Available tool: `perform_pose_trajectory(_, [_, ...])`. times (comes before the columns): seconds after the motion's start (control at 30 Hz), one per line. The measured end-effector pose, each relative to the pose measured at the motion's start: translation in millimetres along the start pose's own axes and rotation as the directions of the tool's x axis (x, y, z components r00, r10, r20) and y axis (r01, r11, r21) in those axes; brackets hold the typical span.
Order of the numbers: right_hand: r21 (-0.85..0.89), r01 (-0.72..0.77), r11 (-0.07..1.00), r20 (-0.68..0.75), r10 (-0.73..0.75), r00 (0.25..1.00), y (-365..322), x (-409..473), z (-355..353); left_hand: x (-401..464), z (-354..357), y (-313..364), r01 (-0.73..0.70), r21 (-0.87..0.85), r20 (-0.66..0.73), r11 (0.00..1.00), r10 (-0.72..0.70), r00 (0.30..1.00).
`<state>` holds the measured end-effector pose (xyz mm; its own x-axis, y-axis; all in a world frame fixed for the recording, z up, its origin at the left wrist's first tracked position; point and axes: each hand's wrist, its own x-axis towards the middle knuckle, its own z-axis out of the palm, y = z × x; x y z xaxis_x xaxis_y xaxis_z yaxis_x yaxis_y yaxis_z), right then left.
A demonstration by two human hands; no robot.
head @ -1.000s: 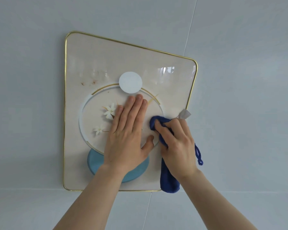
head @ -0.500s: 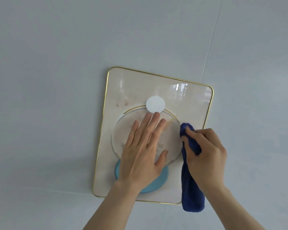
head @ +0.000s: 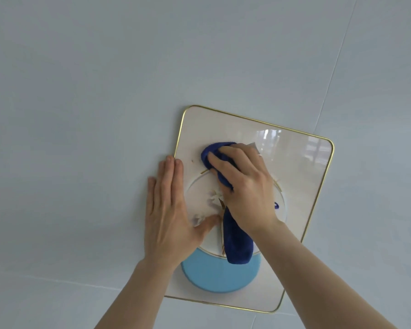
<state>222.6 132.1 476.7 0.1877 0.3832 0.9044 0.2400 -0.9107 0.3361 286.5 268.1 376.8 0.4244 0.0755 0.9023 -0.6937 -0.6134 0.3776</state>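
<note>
- While my right hand (head: 244,186) wipes, its grip is clenched round the bunched blue cloth (head: 237,243). The cloth sits on the upper left part of the framed panel (head: 299,176), and its loose tail trails back under my wrist onto the blue disc (head: 218,276).
- My left hand (head: 169,210) lies flat with the fingers straight, grasping nothing. It presses across the panel's left gold edge, partly on the pale tiled surface (head: 81,115).
- To wipe well, I judge I should press through the fingertips and make short overlapping strokes toward the small speck (head: 192,160) just left of the cloth. The flat hand should brace the panel.
- The gold rim runs near the cloth on the left, so strokes there should stop short of it. Room to sweep lies to the right, across the glossy stretch toward the upper right corner.
</note>
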Motion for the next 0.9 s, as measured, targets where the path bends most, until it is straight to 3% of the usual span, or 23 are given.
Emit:
perform_pose_trajectory(0.4, [-0.078, 0.31, 0.947, 0.146, -0.297, 0.944, -10.4, 12.1, 12.1, 0.5, 4.7, -6.2, -0.018, -0.038, -0.02, 0.999, 0.017, 1.0])
perform_pose_trajectory(0.6, [-0.151, 0.059, 0.987, -0.031, -0.065, 0.997, 6.3, 48.2, -1.3, 0.7, 3.3, -7.4, -0.047, -0.036, -0.023, 0.998, 0.046, 0.999])
perform_pose_trajectory(0.67, [-0.107, 0.093, 0.99, 0.019, -0.091, 0.996, -3.7, 36.8, 1.5, -0.5, 3.2, -6.7, -0.034, -0.046, -0.023, 0.998, 0.033, 0.999])
perform_pose_trajectory(0.8, [0.024, 0.285, 0.958, 0.22, -0.283, 0.933, -19.0, -0.6, 9.0, 0.4, 3.3, -4.3, -0.048, 0.011, -0.034, 0.999, 0.048, 0.998])
perform_pose_trajectory(0.9, [0.034, 0.351, 0.936, 0.267, -0.347, 0.899, -9.9, -0.9, 4.0, 0.5, 0.3, -4.6, -0.036, -0.01, -0.023, 0.999, 0.036, 0.999])
